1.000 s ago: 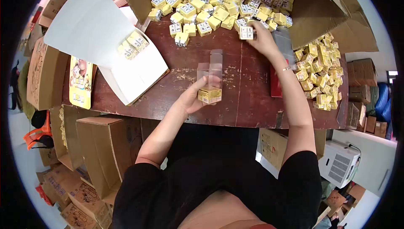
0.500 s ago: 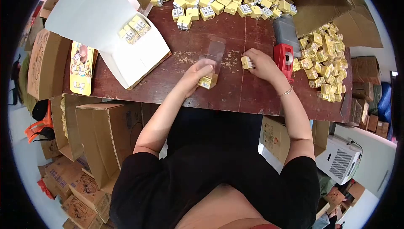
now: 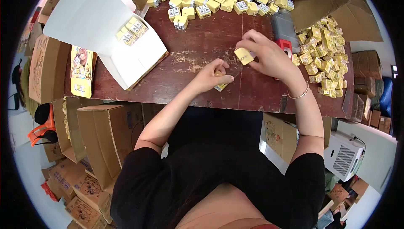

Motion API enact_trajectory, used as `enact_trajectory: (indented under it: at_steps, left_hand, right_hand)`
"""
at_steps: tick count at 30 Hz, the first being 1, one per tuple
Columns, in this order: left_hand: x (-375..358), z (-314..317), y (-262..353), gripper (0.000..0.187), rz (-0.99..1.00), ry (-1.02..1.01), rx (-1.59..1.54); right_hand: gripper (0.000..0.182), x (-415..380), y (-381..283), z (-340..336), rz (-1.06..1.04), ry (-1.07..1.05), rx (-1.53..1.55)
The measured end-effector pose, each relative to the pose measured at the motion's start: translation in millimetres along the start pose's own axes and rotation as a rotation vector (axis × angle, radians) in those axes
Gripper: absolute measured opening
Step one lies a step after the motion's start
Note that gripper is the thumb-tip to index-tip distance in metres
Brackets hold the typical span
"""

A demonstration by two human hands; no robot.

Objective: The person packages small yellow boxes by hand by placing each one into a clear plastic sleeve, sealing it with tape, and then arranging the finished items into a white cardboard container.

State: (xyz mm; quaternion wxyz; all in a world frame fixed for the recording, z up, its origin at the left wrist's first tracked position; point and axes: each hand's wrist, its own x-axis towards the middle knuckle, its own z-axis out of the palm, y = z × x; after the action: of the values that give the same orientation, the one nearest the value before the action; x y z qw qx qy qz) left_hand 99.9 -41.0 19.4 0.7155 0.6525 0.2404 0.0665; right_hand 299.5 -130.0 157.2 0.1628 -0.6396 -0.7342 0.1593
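My left hand (image 3: 211, 77) is closed around a small clear plastic box (image 3: 222, 86), its yellow lower part showing below my fingers. Much of that box is hidden by the hand. To the right and slightly higher, my right hand (image 3: 271, 55) pinches a small yellow block (image 3: 243, 55) between thumb and fingers, over the table and apart from the plastic box. Similar yellow and grey blocks (image 3: 203, 11) lie in a heap at the back. A red tape dispenser (image 3: 285, 45) stands just behind my right hand, partly covered by it.
An open white carton (image 3: 143, 63) at the left holds several boxed blocks (image 3: 131, 31). Beside it lies a yellow printed package (image 3: 81, 71). More small yellow boxes (image 3: 324, 60) are piled at the right. A grey plastic stack (image 3: 283, 26) stands near the cardboard flap (image 3: 320, 2).
My right hand has lifted the yellow block off the table and turned it. My left hand has shifted right with the plastic box, which is now tilted, bringing the two closer together.
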Motion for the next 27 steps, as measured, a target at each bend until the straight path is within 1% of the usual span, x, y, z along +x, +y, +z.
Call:
enact_trajectory:
  at_steps: [2,3,4,5,6,7,8,9,10,11,12,13,14,15,16,17,18,19,20,21,22,24,25,26,27]
  left_hand:
    - [6,5,0,0.049,0.080,-0.009,0.035]
    - [8,9,-2,0.049,0.080,-0.012,0.036]
    - [9,14,-4,0.051,0.154,-0.021,-0.051]
    - [9,17,-6,0.053,0.228,-0.030,-0.137]
    - [9,19,-3,0.053,0.227,-0.031,-0.137]
    - [7,21,1,0.056,0.271,0.007,-0.003]
    - [6,23,3,0.059,0.314,0.044,0.131]
    - [8,25,-2,0.059,0.312,0.042,0.131]
    - [11,27,-10,0.061,0.317,0.071,0.057]
    - [14,28,-18,0.063,0.323,0.101,-0.017]
    - [14,30,-21,0.063,0.324,0.101,-0.019]
    - [13,32,-23,0.062,0.405,0.123,0.013]
    - [12,34,-26,0.061,0.485,0.144,0.046]
    - [14,35,-34,0.061,0.483,0.142,0.045]
    - [16,36,-44,0.062,0.480,0.112,-0.021]
    - [18,38,-53,0.063,0.476,0.081,-0.087]
    - [16,45,-49,0.061,0.369,0.087,-0.321]
    - [13,46,-44,0.061,0.366,0.085,-0.321]
    - [9,46,-40,0.057,0.286,0.063,-0.362]
    - [6,45,-36,0.054,0.207,0.040,-0.402]
    - [6,43,-34,0.054,0.205,0.038,-0.402]
    - [6,35,-26,0.049,0.392,0.092,-0.057]
    - [3,32,-20,0.049,0.394,0.090,-0.057]
    - [1,29,-13,0.049,0.526,0.096,0.143]
    - [-1,26,-6,0.049,0.655,0.101,0.345]
  right_hand:
    - [0.038,-1,1,10,-0.003,-0.121,0.100]
    - [0.043,-2,2,10,0.004,-0.171,0.233]
    - [0.043,-6,5,13,0.005,-0.170,0.235]
    - [0.047,-11,10,18,0.019,-0.180,0.356]
    - [0.052,-13,10,21,0.033,-0.190,0.477]
    - [0.052,-17,6,22,0.035,-0.190,0.480]
    - [0.057,-24,-2,23,0.074,-0.173,0.406]
    - [0.062,-29,-10,24,0.113,-0.154,0.332]
    - [0.054,-35,-13,33,-0.033,0.117,0.330]
    - [0.046,-43,-9,40,0.000,0.236,0.378]
    - [0.039,-51,-3,50,0.032,0.355,0.426]
    - [0.016,-58,-3,69,0.302,0.481,0.781]
    - [0.012,-63,10,88,0.401,0.415,0.953]
    - [0.013,-68,23,106,0.500,0.346,1.124]
    - [0.017,-66,21,124,0.577,0.320,1.275]
    - [0.018,-65,21,138,0.562,0.294,1.363]
    - [0.019,-63,20,148,0.545,0.266,1.450]
    - [0.021,-61,23,154,0.552,0.278,1.392]
    - [0.021,-61,27,157,0.554,0.279,1.394]
    - [0.020,-59,29,157,0.591,0.258,1.455]
    - [0.019,-57,30,156,0.628,0.237,1.516]
    - [0.016,-51,28,149,0.669,0.244,1.541]
    - [0.013,-49,28,146,0.711,0.250,1.563]
    - [0.013,-50,35,147,0.708,0.255,1.560]
    - [0.006,-53,40,148,0.630,0.186,1.591]
